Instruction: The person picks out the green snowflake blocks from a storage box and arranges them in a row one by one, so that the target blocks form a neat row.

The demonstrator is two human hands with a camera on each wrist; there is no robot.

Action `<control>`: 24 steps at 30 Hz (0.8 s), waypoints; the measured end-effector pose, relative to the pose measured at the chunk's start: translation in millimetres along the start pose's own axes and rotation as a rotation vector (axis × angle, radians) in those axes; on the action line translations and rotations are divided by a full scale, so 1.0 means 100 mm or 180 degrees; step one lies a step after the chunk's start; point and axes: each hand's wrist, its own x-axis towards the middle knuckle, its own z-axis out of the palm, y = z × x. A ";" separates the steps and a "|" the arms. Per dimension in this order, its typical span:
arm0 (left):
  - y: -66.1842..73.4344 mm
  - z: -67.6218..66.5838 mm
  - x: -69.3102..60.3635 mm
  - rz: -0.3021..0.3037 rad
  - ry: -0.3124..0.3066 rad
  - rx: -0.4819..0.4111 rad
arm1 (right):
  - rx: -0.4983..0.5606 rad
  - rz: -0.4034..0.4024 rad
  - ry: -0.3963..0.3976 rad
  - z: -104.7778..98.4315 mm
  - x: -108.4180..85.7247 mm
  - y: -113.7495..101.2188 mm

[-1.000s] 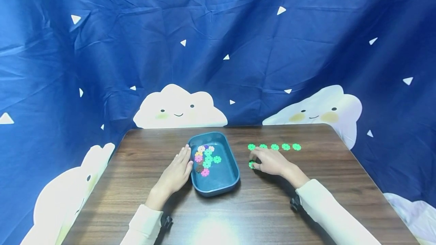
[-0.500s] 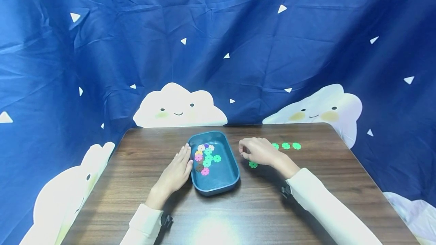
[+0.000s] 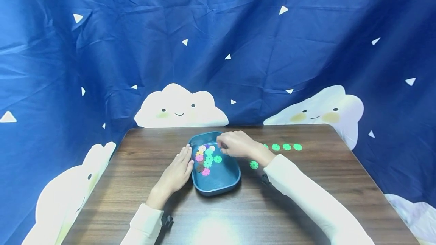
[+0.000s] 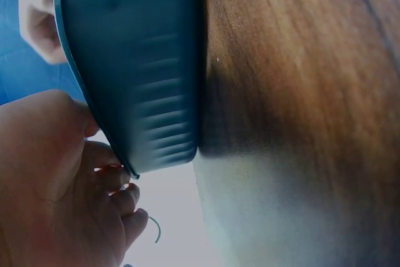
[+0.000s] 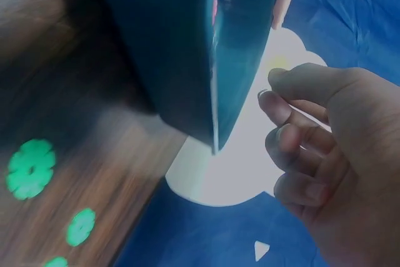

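A blue rectangular tray [image 3: 215, 193] holds flower-shaped plastic pieces in green [image 3: 217, 159], pink [image 3: 206, 171], brown [image 3: 200, 168] and pale colours. My left hand [image 3: 175, 171] rests along the tray's left rim with its fingers straight. Over the tray's right rim hangs my right hand [image 3: 238, 144], its fingers loosely bent. In the right wrist view, thumb and index finger of that hand [image 5: 325, 136] lie near each other, with nothing visible between them. The left wrist view has the tray's outer wall [image 4: 131, 73] beside my left hand [image 4: 56, 179].
Right of the tray, a row of green flower pieces [image 3: 287, 147] lies on the wooden table [image 3: 289, 207]; my right arm hides part of it. Another green flower piece [image 3: 254, 165] sits below the row. Behind the table hangs a blue cloth [image 3: 252, 48] with clouds.
My right hand has left the green pieces on the table and moved left, over the tray's right rim. The left hand and tray stay in place.
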 end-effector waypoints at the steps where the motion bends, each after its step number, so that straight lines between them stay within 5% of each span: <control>1: 0.00 0.00 0.00 0.0001 -0.0003 -0.0001 | 0.0005 -0.0028 -0.0025 0.01 0.05 -0.02; 11: 0.02 -0.02 -0.02 0.0059 0.0022 -0.0009 | -0.0124 -0.0104 -0.0102 0.09 0.46 -0.17; 24: -0.02 0.01 0.00 0.0074 0.0042 0.0017 | -0.0261 0.0300 -0.0487 0.34 0.83 -0.22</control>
